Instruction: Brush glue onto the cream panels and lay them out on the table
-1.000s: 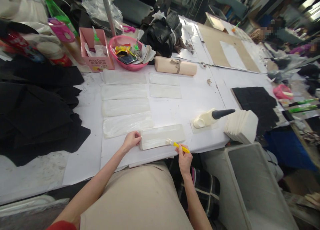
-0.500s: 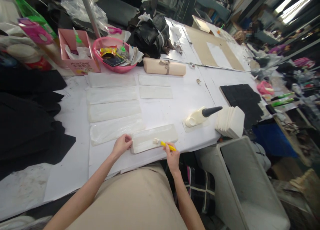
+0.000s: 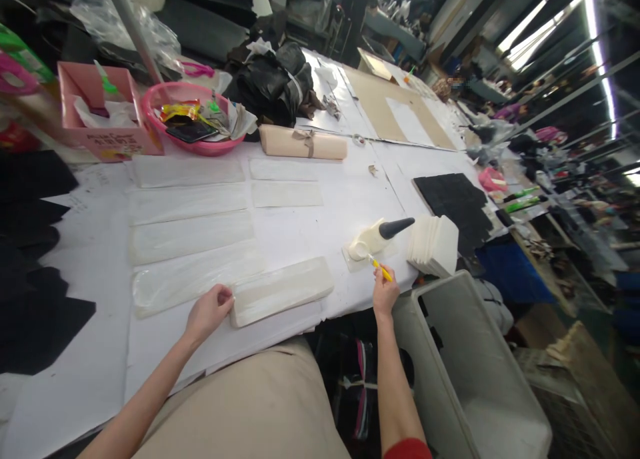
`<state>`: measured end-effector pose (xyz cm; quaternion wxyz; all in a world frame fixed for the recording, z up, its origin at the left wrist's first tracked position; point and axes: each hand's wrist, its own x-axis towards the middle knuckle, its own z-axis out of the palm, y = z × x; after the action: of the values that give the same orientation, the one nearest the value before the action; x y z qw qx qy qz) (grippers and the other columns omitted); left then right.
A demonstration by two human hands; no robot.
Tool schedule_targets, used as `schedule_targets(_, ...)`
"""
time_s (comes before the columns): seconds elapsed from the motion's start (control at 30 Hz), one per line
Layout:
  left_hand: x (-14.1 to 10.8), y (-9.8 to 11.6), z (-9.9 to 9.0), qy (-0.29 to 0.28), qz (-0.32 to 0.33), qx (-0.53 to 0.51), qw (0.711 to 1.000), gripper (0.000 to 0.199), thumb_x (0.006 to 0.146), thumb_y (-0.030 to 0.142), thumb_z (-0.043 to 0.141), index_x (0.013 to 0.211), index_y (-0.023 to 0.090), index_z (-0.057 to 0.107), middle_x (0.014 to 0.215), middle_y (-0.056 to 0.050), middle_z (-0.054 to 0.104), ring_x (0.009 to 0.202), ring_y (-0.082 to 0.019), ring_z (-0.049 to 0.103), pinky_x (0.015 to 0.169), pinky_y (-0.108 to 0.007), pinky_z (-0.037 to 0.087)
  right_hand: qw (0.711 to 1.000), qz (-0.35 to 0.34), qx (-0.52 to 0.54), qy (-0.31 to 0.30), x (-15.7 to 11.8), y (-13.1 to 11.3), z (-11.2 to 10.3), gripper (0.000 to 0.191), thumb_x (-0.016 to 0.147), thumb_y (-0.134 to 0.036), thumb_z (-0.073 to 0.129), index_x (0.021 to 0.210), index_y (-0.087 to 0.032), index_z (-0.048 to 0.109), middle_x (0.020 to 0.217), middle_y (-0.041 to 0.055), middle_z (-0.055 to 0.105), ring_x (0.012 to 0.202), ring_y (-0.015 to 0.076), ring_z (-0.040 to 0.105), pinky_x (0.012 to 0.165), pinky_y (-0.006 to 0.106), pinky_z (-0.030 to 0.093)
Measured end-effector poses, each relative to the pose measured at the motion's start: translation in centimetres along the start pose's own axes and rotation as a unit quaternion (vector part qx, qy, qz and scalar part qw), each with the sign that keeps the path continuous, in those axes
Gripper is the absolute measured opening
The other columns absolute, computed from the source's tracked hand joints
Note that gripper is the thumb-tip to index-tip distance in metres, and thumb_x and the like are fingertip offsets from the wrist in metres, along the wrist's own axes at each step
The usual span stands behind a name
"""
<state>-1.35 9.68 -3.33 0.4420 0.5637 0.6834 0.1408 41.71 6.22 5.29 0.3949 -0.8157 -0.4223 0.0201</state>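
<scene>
Brush [image 3: 383,270] clamped in my right hand [image 3: 386,294], arm stretched to the bottle [image 3: 371,236]; left hand [image 3: 207,314] pinched together at the strip's [image 3: 283,291] end.

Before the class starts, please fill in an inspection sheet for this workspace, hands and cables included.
Surface: worktable with white covering, a few small marks and a small scrap.
Job's things: nearest pale strip; six more pale strips beyond it; yellow-handled brush, tip at the cream container.
Clutter: pink box, filled pink basin, dark bundle, black pieces.
Hands: left hand at the nearest strip's left end; right hand grips the brush.
Cables: nothing seen on the worktable.
Surroundings: grey bin by the near edge; cluttered benches and lit ceiling lights behind.
</scene>
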Motion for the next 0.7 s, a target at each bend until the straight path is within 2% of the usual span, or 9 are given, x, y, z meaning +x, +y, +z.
schedule_targets(0.13, 0.1, -0.1, 0.1, -0.001, -0.001, 0.006, 1.000, 0.014, 0.069, 0.034, 0.056, 0.077, 0.024, 0.051, 0.063, 0.003, 0.064, 0.059, -0.018, 0.061, 0.056, -0.026, 0.042, 0.993, -0.076, -0.025, -0.082, 3.2, 0.8, 1.2, 0.044, 0.092, -0.050, 0.041, 0.099, -0.016, 0.068, 0.087, 0.0105, 0.072, 0.078, 0.0211, 0.065, 0.075, 0.034, 0.049)
schedule_targets(0.23, 0.1, -0.2, 0.2, -0.006, 0.000, 0.004, 1.000, 0.014, 0.069, 0.034, 0.054, 0.078, 0.024, 0.050, 0.063, 0.003, 0.064, 0.059, -0.018, 0.062, 0.057, -0.026, 0.042, 0.980, -0.134, -0.057, -0.135, 4.0, 1.1, 2.1, 0.044, 0.093, -0.048, 0.038, 0.096, -0.017, 0.069, 0.094, 0.0112, 0.071, 0.085, 0.0216, 0.064, 0.078, 0.034, 0.048)
schedule_targets(0.33, 0.2, -0.4, 0.3, -0.010, -0.001, 0.002, 1.000, 0.014, 0.069, 0.035, 0.053, 0.077, 0.024, 0.050, 0.061, 0.003, 0.063, 0.058, -0.018, 0.061, 0.056, -0.026, 0.042, 0.967, -0.159, -0.095, -0.176, 4.3, 1.6, 2.4, 0.042, 0.094, -0.046, 0.037, 0.096, -0.019, 0.069, 0.094, 0.0105, 0.071, 0.084, 0.0212, 0.063, 0.074, 0.032, 0.048)
schedule_targets(0.43, 0.3, -0.6, 0.3, -0.014, 0.002, -0.003, 1.000, 0.015, 0.070, 0.037, 0.052, 0.078, 0.024, 0.051, 0.059, 0.003, 0.063, 0.056, -0.018, 0.061, 0.056, -0.026, 0.041, 0.952, -0.180, -0.126, -0.212, 4.6, 2.1, 2.0, 0.038, 0.095, -0.043, 0.038, 0.099, -0.021, 0.069, 0.093, 0.0090, 0.070, 0.081, 0.0203, 0.063, 0.069, 0.029, 0.047)
schedule_targets(0.57, 0.4, -0.7, 0.3, -0.017, 0.002, -0.006, 1.000, 0.016, 0.069, 0.036, 0.051, 0.078, 0.023, 0.050, 0.059, 0.003, 0.063, 0.056, -0.018, 0.061, 0.055, -0.026, 0.041, 0.939, -0.205, -0.151, -0.229, 4.5, 2.7, 0.5, 0.037, 0.096, -0.041, 0.037, 0.102, -0.023, 0.069, 0.095, 0.0080, 0.070, 0.082, 0.0206, 0.064, 0.068, 0.030, 0.047)
schedule_targets(0.7, 0.5, -0.8, 0.3, -0.016, 0.001, -0.007, 1.000, 0.016, 0.069, 0.036, 0.052, 0.078, 0.024, 0.050, 0.059, 0.003, 0.063, 0.056, -0.017, 0.060, 0.055, -0.026, 0.040, 0.952, -0.183, -0.108, -0.220, 3.4, 2.8, -0.9, 0.039, 0.094, -0.045, 0.040, 0.104, -0.021, 0.069, 0.097, 0.0090, 0.071, 0.086, 0.0218, 0.065, 0.075, 0.032, 0.049)
